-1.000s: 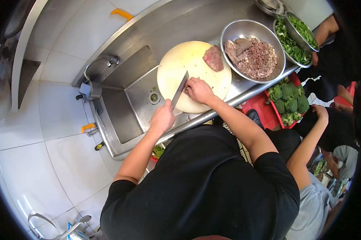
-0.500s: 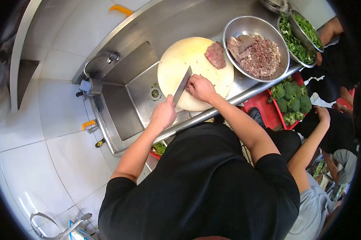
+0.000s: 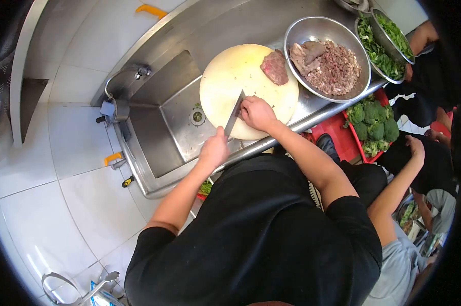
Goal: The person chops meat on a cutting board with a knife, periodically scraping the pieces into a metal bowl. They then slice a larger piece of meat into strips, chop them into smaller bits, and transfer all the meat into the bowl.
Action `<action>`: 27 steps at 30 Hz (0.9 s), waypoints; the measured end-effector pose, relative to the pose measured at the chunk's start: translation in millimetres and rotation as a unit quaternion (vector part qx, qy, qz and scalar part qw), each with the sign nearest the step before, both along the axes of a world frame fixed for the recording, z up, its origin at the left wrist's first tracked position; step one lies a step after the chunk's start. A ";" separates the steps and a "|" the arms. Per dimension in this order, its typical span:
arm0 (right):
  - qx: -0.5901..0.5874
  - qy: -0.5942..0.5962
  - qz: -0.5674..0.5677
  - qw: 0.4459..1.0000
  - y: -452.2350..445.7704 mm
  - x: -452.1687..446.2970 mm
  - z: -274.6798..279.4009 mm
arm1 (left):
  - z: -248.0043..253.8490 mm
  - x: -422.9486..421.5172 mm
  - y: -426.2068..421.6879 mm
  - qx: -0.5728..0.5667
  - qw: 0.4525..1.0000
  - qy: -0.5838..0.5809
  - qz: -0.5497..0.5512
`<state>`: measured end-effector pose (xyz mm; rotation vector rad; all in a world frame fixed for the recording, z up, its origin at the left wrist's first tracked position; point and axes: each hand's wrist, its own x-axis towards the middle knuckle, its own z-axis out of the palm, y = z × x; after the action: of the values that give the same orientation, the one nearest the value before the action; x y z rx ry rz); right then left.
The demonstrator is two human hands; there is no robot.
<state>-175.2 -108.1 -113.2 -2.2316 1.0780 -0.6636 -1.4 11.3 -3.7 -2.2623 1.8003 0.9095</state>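
My left hand (image 3: pixel 214 151) is closed round the handle of a knife (image 3: pixel 235 113). The blade points up and away, its tip over the middle of a round, pale cutting board (image 3: pixel 222 71). Close to the right side of the blade, my right hand (image 3: pixel 256 112) rests on the board with its fingers curled under; what they press on is mostly hidden. A piece of red meat (image 3: pixel 275 67) lies at the board's upper right. Beside it, a steel bowl (image 3: pixel 302 31) holds chopped meat (image 3: pixel 337 69) and larger pale pieces (image 3: pixel 305 55).
Left of the board is a steel sink basin (image 3: pixel 164 137) with a faucet (image 3: pixel 142 72). Bowls of cut greens (image 3: pixel 376 48) stand at the upper right. Below the counter edge, a red crate holds broccoli (image 3: pixel 376 122). Other people's arms (image 3: pixel 399 178) are at the right.
The knife has shifted slightly and its blade looks narrower, turned more edge-on. My left hand has moved a little right and down. My right hand stays beside the blade. The view has shifted slightly.
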 end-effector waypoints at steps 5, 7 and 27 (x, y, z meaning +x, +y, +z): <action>0.028 -0.017 0.006 0.999 -1.9 -2.7 6.2 | -16.1 1.4 -27.5 -0.033 0.999 0.001 -0.011; 0.055 -0.053 -0.016 0.997 0.5 -5.4 14.3 | 12.2 4.9 -23.8 -0.025 0.999 0.008 -0.023; -0.003 0.019 0.047 0.999 -4.3 -20.1 -0.2 | -21.4 -21.9 -15.6 -0.041 0.999 0.024 0.010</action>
<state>-195.3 -112.4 -113.4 -2.2927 0.9833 -0.5861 -23.3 -4.4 -25.1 -2.3308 1.8702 0.9169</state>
